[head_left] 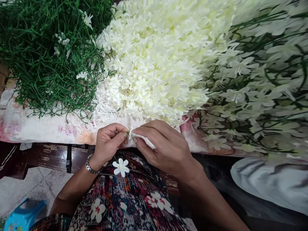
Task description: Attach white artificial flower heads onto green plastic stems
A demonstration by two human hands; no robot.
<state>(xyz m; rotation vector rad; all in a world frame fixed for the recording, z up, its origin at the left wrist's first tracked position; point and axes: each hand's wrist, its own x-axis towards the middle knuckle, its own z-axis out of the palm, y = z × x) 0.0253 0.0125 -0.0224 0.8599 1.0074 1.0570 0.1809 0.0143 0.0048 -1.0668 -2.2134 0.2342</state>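
Observation:
My left hand (pixel 111 140), with a metal watch at its wrist, is closed in a pinch on the thin tip of an artificial flower stem. Below that hand hangs a white artificial flower (pixel 121 167) with open petals, apparently on the same stem. Thumb and fingers of my right hand (pixel 166 147) pinch a small white flower piece (pixel 131 136), right beside the left fingertips. Its exact shape is mostly hidden by the fingers. Just beyond my hands lies a large heap of loose cream-white flower heads (pixel 154 64), and a bundle of white stamens (pixel 106 102) lies next to it.
A pile of green plastic stems (pixel 53 57) covers the left of the table. Finished-looking white flower sprays (pixel 245 96) are heaped at the right. A floral cloth (pixel 45 130) covers the table edge. A blue stool (pixel 25 215) stands on the floor at lower left.

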